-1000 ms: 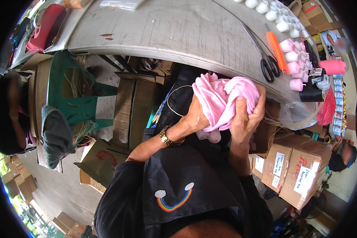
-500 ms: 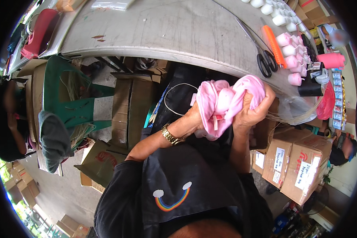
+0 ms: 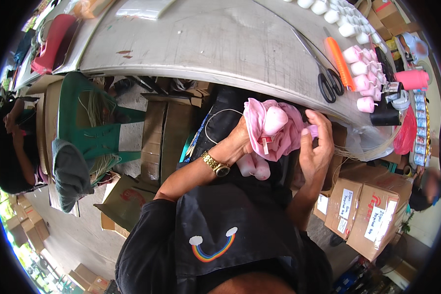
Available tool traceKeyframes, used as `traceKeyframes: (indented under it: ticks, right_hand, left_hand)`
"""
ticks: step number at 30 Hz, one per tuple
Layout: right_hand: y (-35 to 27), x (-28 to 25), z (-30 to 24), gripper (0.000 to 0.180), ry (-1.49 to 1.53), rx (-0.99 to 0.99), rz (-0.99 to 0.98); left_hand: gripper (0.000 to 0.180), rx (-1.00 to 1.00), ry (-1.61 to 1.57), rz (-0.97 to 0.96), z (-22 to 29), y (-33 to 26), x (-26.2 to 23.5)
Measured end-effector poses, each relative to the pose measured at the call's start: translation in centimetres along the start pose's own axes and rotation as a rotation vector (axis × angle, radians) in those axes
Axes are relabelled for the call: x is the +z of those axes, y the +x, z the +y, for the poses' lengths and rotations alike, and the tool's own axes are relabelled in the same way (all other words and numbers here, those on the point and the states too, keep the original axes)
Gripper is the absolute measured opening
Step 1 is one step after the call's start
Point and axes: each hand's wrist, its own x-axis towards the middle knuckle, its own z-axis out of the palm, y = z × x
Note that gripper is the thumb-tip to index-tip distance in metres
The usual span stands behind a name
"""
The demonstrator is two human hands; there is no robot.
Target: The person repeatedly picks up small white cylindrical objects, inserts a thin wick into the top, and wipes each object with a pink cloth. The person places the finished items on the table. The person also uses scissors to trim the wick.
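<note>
My left hand [image 3: 240,142] is closed around a bunched pink cloth [image 3: 291,130] over my lap. A rounded pink candle-like piece [image 3: 276,120] rests in its folds, with a small red-and-white tag-like bit [image 3: 265,141] just below. Under the cloth, more rounded pink pieces [image 3: 262,169] sit on my dark apron; whether my left hand touches them is hidden. My right hand [image 3: 316,149] is at the right edge of the cloth, thumb and fingers apart, and a bit of pink fabric shows between them.
On the grey table [image 3: 191,44] lie black-handled scissors [image 3: 330,85], an orange-handled tool [image 3: 339,61], and rows of white [image 3: 330,15] and pink pieces [image 3: 361,82]. Cardboard boxes [image 3: 372,210] stand at right. At left is a green chair [image 3: 90,132] with a grey towel [image 3: 71,171].
My right hand has loosened from the cloth and spread its fingers. The cloth has come open around the pink piece, and pink pieces beneath now show more clearly.
</note>
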Motion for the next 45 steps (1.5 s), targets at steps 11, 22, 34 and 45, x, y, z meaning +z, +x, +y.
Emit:
traceKeyframes:
  ticks: [11, 22, 34, 45]
  right_hand:
    - [-0.5, 2.8, 2.5, 0.040, 0.234, 0.163, 0.254]
    - [-0.6, 3.9, 2.6, 0.035, 0.238, 0.108, 0.068]
    - [3.1, 1.0, -4.8, 0.027, 0.420, -0.403, -0.069]
    - [1.6, 4.6, -6.4, 0.069, 1.056, -0.030, -0.251]
  left_hand:
    - [0.005, 0.109, 2.433, -0.092, 4.8, -1.9, 1.3]
    - [0.034, 0.043, 1.239, -0.260, 10.7, -5.6, 11.0]
    - [0.066, 0.077, 0.752, -0.315, 5.8, -5.9, 5.1]
    - [0.048, 0.619, 1.137, -0.023, 6.7, -6.9, 7.2]
